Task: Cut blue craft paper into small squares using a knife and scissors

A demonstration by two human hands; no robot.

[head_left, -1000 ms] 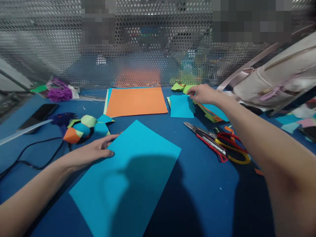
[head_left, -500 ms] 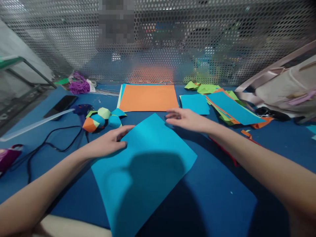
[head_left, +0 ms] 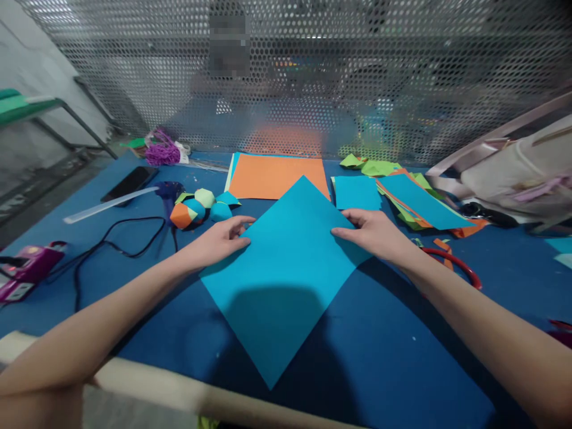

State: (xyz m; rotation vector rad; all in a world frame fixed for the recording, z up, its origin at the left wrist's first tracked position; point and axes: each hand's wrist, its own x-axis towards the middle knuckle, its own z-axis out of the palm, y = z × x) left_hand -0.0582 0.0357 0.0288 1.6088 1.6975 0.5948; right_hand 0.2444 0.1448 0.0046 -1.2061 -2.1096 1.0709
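A blue sheet of paper (head_left: pixel 279 268) is held in front of me turned like a diamond, one corner pointing away and one toward me. My left hand (head_left: pixel 218 241) is closed on its upper left edge, thumb on top and fingers at the far side. On the upper right edge, my right hand (head_left: pixel 373 232) pinches the sheet in the same way, its fingertips partly hidden. A dark shadow falls over the near half of the paper.
An orange sheet (head_left: pixel 277 176) tops a stack at the back. Small blue squares (head_left: pixel 357 192) and paper strips (head_left: pixel 424 199) lie to the right, near red-handled scissors (head_left: pixel 465 268). Leftward are a glue gun (head_left: pixel 167 196), folded paper pieces (head_left: pixel 192 211), a phone (head_left: pixel 129 186) and purple yarn (head_left: pixel 161 149).
The blue sheet has turned and shifted away from me to the right. My right hand has come down onto its right edge, while the left hand stays at the left edge.
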